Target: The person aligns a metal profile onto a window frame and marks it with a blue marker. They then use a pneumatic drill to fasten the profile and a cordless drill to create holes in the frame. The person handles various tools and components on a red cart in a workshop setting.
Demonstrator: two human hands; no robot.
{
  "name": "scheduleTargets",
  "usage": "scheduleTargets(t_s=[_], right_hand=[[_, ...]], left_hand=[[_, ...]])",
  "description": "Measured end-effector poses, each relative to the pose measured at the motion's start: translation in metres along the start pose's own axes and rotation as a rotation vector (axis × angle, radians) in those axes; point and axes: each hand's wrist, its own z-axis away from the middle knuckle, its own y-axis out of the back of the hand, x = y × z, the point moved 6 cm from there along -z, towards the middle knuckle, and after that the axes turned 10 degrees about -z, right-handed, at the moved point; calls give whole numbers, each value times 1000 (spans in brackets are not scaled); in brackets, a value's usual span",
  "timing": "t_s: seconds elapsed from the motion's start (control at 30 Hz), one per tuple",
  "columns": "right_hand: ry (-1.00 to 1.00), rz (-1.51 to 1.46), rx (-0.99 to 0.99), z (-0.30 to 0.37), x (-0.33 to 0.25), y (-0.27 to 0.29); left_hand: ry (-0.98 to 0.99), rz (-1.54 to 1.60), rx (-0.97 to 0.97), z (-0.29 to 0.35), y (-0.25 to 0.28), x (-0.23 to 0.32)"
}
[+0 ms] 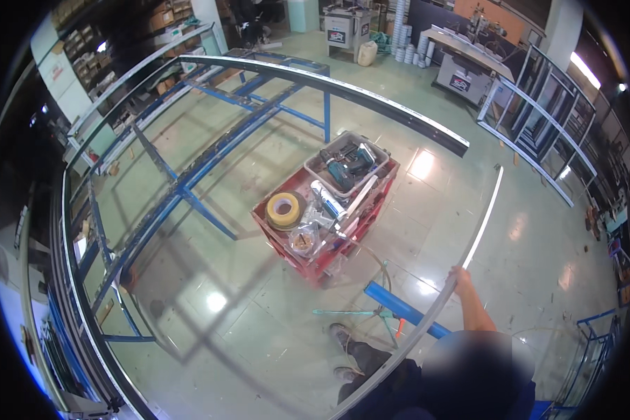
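My right hand [460, 278] is closed round a long, thin pale strip [480, 231]. The strip runs from the floor area at the right down across the front of my body to the lower edge. A blur hides part of my right arm. My left hand does not show. Beneath the strip lies a thick blue bar [399, 306], part of a stand. Ahead of me is a red crate [304, 269] holding a yellow tape roll [285, 210], a white-and-blue cartridge [329, 199], and a grey bin [313, 166] with teal power tools [353, 168].
A blue metal work table [189, 185] carries long dark profiles [343, 91], one end jutting out beyond the crate. Glazed frames [539, 126] lean at the right. Machines [462, 63] stand at the back. A hose [374, 255] trails from the crate near my shoes [340, 336].
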Motion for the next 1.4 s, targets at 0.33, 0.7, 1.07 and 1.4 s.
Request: scheduleTargets(t_s=[0.33,0.7,1.07,1.4], right_hand=[[460,-144,-213,89,-238,35],[851,-139,-839,430,-414,4],[-30,162,-807,443,-9,-205],[-403,221,-722,478,213,-328]], left_hand=[[-227,883,-183,32,-7,125],[-459,2025,-94,-6,270,385],[-270,1649,-387,-129,184,505],[-231,1351,-331,-467,244,506]])
